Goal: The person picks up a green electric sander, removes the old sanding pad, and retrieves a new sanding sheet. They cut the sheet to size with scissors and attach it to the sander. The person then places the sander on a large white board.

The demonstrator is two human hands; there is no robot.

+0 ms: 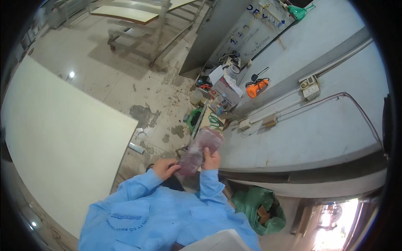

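Both hands hold a long, floppy, dark reddish-purple piece (196,154) in front of my chest. Whitish sheen on it looks like clear plastic film, but its exact kind I cannot tell. My left hand (166,168) pinches the near left end between thumb and fingers. Further along its right side, my right hand (211,159) grips it with the thumb on top and the fingers hidden underneath. The far end reaches over a narrow bench, close to green-handled scissors (215,122).
A large cream board (63,142) lies to my left. Against the right wall stand a cardboard box (228,88) and a bench with clutter; an orange power tool (256,88) hangs above. A green sack (259,209) sits at lower right. A wheeled rack (155,46) holds panels at the back.
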